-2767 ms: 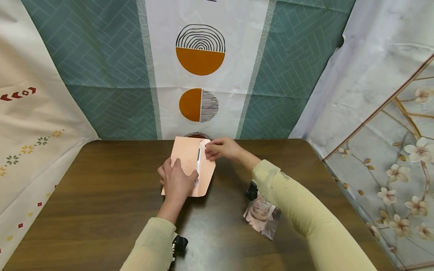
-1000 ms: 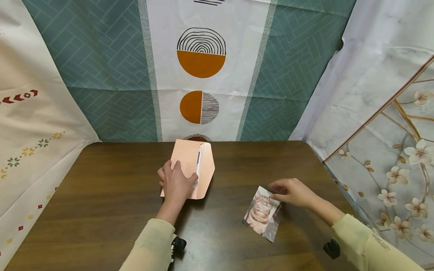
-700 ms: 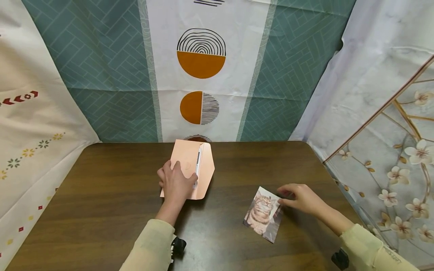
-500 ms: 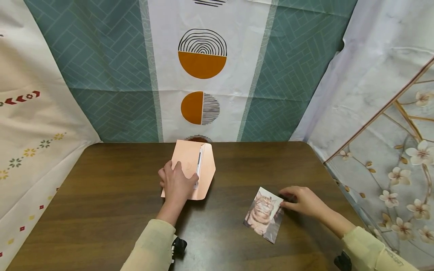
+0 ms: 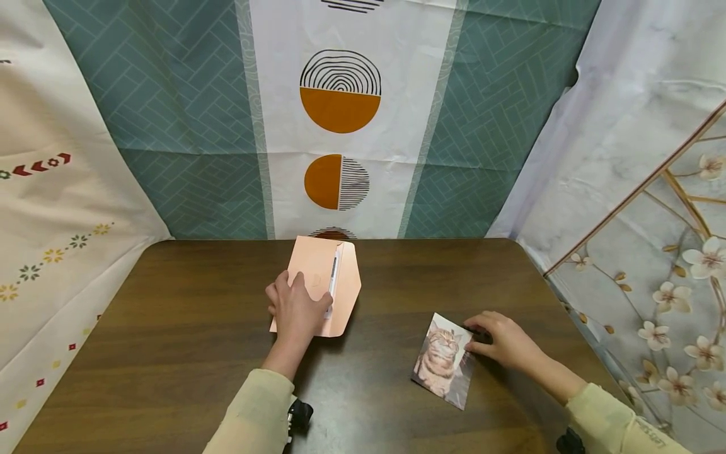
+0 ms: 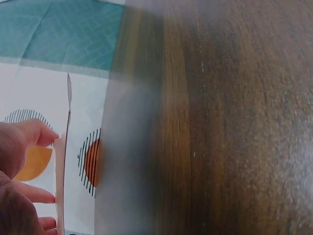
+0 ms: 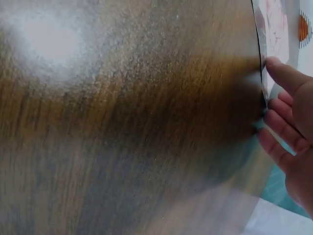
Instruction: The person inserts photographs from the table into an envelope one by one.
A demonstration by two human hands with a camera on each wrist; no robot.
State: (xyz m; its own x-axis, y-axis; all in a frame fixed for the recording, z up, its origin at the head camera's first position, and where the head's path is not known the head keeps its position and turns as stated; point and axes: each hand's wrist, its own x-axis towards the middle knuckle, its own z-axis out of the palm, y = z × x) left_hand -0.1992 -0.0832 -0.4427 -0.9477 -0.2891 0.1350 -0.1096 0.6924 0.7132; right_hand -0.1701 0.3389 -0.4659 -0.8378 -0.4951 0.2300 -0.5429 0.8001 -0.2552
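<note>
My left hand (image 5: 295,309) holds a peach-coloured envelope (image 5: 310,261), its fingers at the left side and thumb near the opening. The envelope's flap (image 5: 348,287) stands open on the right, and a white strip with dark print (image 5: 334,271) shows in the opening. Seen edge-on in the left wrist view, the envelope (image 6: 60,181) is next to the fingertips. To the right, my right hand (image 5: 505,340) pinches the upper right edge of a cat photo (image 5: 439,359). In the right wrist view, the thumb rests on the photo's (image 7: 274,29) face, with fingers at its edge.
A brown wooden table (image 5: 187,328) lies under both hands. Behind it hangs a teal and white patterned cloth (image 5: 187,126). Floral fabric (image 5: 663,284) borders the right side and cream fabric (image 5: 62,221) the left. A dark wrist device (image 5: 299,415) is below my left wrist.
My right hand has left the envelope's flap and moved right and nearer to the cat photo, whose edge it now grips. The photo has shifted and turned slightly. My left hand stays on the envelope.
</note>
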